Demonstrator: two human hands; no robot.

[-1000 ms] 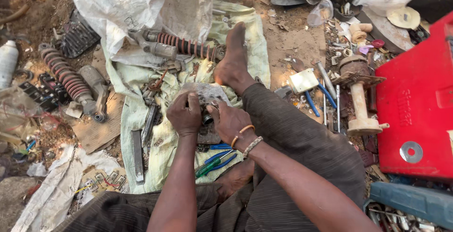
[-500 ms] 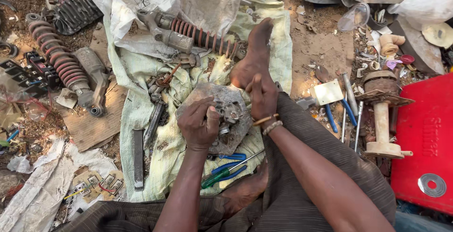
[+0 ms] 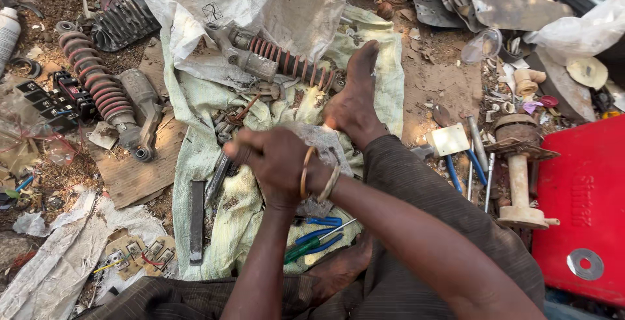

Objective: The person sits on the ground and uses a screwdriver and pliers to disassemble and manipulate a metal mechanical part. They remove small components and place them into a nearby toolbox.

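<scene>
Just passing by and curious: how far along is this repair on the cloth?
Already off and laid out: two red-coiled shock absorbers and. In hand: both hands, right hand crossed over the left, work a grey metal part by the foot. Screwdrivers lie unused; nothing looks reassembled.

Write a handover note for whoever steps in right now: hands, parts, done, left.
Right hand: fisted, crossed over the left; grip blurred.
Left hand: mostly hidden beneath it.
Grey metal part: on the green cloth, under both hands, beside the bare foot.
Blue- and green-handled tools: on the cloth near the body, unheld.
Done: part laid on the cloth.
Left: both hands are on it; nothing shows it finished.
</scene>
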